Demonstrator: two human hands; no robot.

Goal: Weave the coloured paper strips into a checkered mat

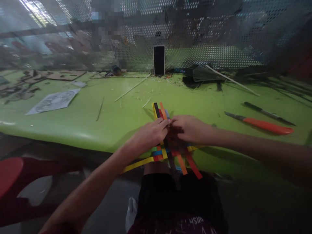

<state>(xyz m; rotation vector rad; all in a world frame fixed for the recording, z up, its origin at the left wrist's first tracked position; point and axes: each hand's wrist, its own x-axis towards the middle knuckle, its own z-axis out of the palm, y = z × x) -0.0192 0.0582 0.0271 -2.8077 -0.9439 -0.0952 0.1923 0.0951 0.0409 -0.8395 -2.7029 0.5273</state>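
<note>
Colourful flat strips, woven over and under one another into a small piece, lie at the table's front edge. Yellow, black, orange, red and blue strip ends stick out on several sides, and some hang over the edge. My left hand pinches the weave near its upper middle, fingers closed. Close against it, my right hand is closed on the weave too, its fingertips almost meeting the left ones. Fingers cover the exact spot they grip, and the right side of the weave is blurred and shaded.
An orange-handled knife and a dark-handled blade lie to the right. A phone leans upright against the perforated metal screen. Thin sticks, a printed sheet and cardboard scraps are on the green table. A red stool stands left.
</note>
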